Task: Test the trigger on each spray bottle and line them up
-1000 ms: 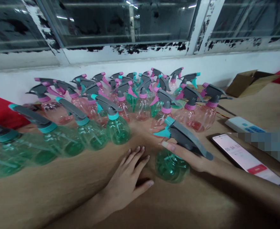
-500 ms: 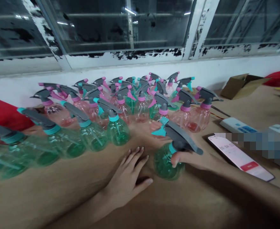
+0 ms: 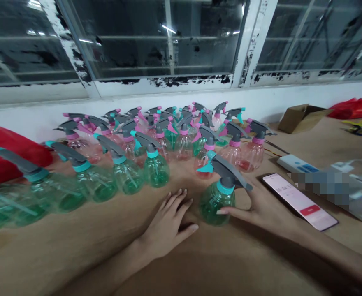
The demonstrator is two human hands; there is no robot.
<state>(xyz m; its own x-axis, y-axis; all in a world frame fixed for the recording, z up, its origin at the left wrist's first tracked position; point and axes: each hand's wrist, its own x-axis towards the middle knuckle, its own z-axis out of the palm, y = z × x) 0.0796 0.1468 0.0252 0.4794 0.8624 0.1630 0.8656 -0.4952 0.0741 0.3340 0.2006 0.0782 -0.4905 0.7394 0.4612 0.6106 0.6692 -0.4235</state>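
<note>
In the head view, a green spray bottle [image 3: 217, 204] with a grey and turquoise trigger head stands upright on the table. My right hand [image 3: 251, 205] is closed around its right side, thumb across the lower body, the other fingers mostly hidden behind it. Just left of that bottle, my left hand [image 3: 168, 220] lies flat on the table, fingers spread and holding nothing. A row of green spray bottles [image 3: 156, 170] runs off to the left. Behind them stand several pink spray bottles [image 3: 183, 146], with a few green ones mixed in.
On the right lie a phone [image 3: 300, 200] with a lit timer screen and a white power strip [image 3: 292, 163] with cables. An open cardboard box [image 3: 301, 118] sits farther back. Red plastic bags lie at the far right [image 3: 352, 107] and the left [image 3: 12, 152]. Windows line the wall behind.
My right hand has slid from near the neck down to the lower body of the green spray bottle. My left hand has stayed flat. The whole view has shifted slightly.
</note>
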